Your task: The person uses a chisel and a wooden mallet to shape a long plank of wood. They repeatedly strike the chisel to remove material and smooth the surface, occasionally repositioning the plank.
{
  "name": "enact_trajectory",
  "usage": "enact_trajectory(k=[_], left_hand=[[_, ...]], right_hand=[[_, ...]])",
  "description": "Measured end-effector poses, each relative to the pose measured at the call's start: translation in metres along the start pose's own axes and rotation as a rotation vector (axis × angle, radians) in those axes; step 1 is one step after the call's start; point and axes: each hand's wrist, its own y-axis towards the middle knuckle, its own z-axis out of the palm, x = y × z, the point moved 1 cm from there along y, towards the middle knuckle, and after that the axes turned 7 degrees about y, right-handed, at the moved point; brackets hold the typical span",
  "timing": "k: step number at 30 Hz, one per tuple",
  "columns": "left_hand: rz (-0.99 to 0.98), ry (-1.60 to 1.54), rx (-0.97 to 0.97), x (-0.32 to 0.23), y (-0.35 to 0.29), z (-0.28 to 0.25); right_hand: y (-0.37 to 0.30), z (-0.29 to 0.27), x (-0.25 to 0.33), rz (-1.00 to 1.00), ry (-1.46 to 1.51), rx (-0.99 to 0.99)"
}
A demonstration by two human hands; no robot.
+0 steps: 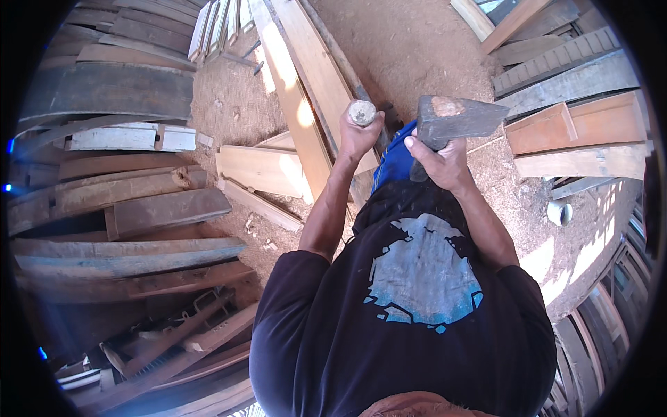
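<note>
My left hand [358, 139] is wrapped round an upright handle with a pale, round, worn end [362, 112]; the rest of that tool is hidden below the fist. Just to the right, my right hand [448, 163] grips a mallet [465, 117]. Its dark head tapers to the right and has a bare brown patch on top, and its lower part is mostly hidden by my fingers. The two tools are apart, held in front of my body. Below and beyond the left hand, long pale boards [316, 62] run away from me. Blue cloth [394, 163] shows between my hands.
Shorter planks [260, 170] lie left of the long boards. Stacked dark timber [104, 90] fills the left side. Wooden frames [583, 128] lean at the right, near a white cup-like container [558, 213] on the dusty floor [417, 52]. White slatted pieces [219, 28] lie at the far left.
</note>
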Motion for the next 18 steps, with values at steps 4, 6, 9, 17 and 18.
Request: enact_trajectory(k=[4, 6, 9, 17, 18], left_hand=[[0.001, -0.025, 0.001, -0.006, -0.011, 0.002], [0.018, 0.000, -0.002, -0.013, -0.016, 0.002], [0.018, -0.006, 0.016, -0.014, -0.021, 0.002], [0.019, 0.020, 0.052, -0.011, -0.039, 0.008], [0.032, 0.015, 0.058, -0.011, -0.042, 0.008]], right_hand=[[0.004, -0.002, 0.035, -0.086, -0.093, -0.010], [0.005, -0.004, 0.045, -0.129, -0.040, -0.037], [0.004, -0.007, 0.057, -0.113, 0.061, -0.098], [-0.004, -0.017, 0.090, -0.187, 0.081, -0.166], [-0.004, -0.017, 0.094, -0.203, 0.088, -0.176]])
